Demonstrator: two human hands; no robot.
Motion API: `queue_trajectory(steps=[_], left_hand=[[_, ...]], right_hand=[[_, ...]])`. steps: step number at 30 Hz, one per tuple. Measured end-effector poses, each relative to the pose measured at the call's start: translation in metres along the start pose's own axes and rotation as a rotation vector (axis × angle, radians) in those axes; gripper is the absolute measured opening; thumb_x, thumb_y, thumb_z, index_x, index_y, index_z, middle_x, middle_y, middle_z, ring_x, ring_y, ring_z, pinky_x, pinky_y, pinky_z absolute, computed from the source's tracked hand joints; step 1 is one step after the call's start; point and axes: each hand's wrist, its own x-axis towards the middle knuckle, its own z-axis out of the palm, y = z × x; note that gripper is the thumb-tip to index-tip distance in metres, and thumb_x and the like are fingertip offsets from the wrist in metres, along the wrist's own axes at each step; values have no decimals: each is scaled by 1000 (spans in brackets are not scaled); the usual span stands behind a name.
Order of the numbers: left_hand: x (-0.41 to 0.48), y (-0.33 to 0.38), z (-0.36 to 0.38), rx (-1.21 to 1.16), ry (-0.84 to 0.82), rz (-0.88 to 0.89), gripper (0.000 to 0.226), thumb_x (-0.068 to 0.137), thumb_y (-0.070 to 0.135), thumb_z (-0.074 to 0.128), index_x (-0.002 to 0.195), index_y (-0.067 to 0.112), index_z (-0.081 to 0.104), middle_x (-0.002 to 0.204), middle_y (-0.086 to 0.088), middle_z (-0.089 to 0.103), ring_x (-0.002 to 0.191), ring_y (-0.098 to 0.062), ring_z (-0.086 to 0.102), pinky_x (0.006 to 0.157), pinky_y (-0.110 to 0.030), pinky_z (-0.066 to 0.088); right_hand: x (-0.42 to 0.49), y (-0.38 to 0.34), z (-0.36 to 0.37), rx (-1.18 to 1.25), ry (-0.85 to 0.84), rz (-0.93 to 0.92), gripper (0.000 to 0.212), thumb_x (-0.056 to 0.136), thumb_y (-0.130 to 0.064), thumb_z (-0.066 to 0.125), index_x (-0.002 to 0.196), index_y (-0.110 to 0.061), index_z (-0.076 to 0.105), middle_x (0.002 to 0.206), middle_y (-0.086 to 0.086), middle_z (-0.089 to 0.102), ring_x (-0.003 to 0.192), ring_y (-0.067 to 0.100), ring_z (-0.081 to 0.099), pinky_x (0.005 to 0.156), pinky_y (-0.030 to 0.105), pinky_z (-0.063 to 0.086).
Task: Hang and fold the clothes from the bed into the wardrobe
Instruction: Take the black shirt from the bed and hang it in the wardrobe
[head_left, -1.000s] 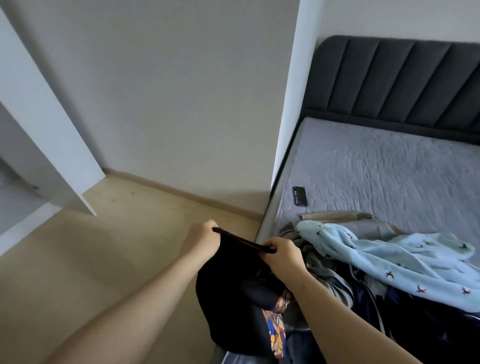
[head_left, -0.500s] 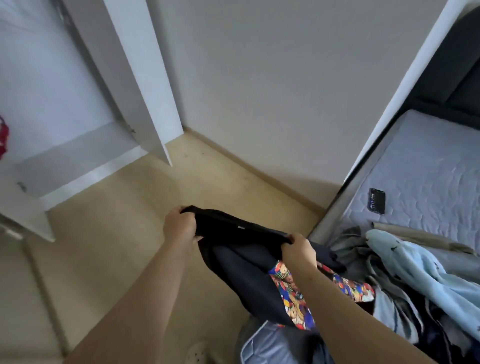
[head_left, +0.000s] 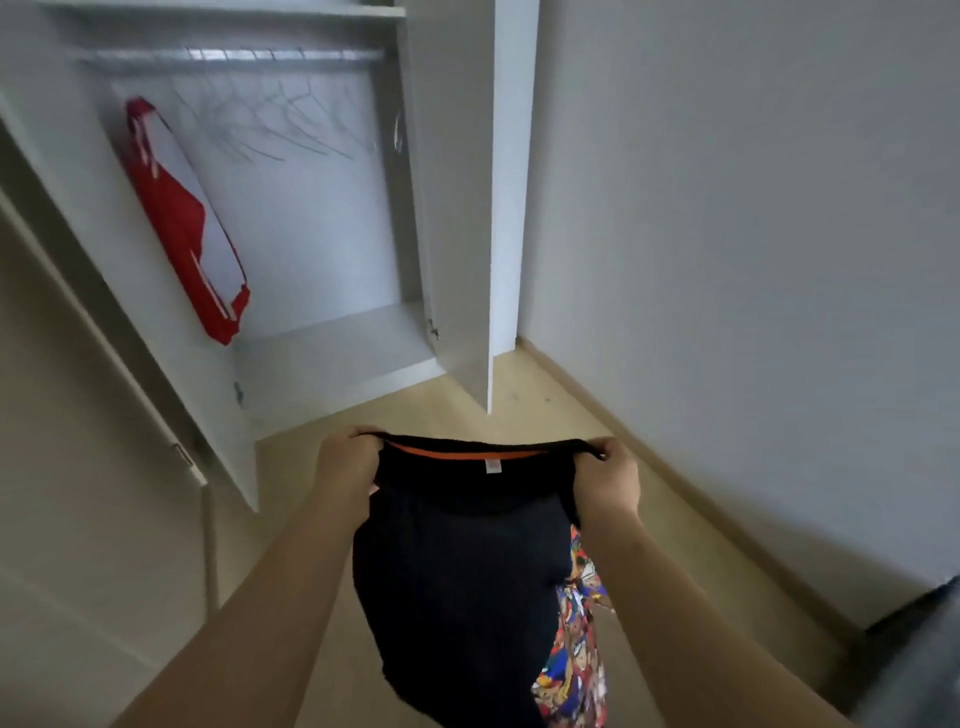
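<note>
Black shirt (head_left: 457, 561) held up in front of the open wardrobe (head_left: 311, 234), over the floor. Left hand (head_left: 345, 470) and right hand (head_left: 608, 486) each have a grip clamped on its neckline, stretched taut between them. Red garment (head_left: 182, 218) and empty hangers (head_left: 270, 124) hang inside the wardrobe.
</note>
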Motion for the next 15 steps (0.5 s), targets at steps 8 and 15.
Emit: queue_trajectory(steps=[8,15], left_hand=[[110,41,-79,48,206,67,18,85,4,46,84,18,57,94,-12,63,83,-27,59,77,-38,52],[200,70,-113,-346,350,-125,17,87,-2,40,85,9,52,85,-9,55,69,-18,52,57,-28,45]], right_hand=[[24,-41,141,27,-152,6,16,86,-1,44,82,-14,52,71,8,52,61,20,49,51,27,38],[66,-98,270,132,-278,-40,23,84,4,40,93,-11,54,77,3,53,63,16,48,50,25,38]])
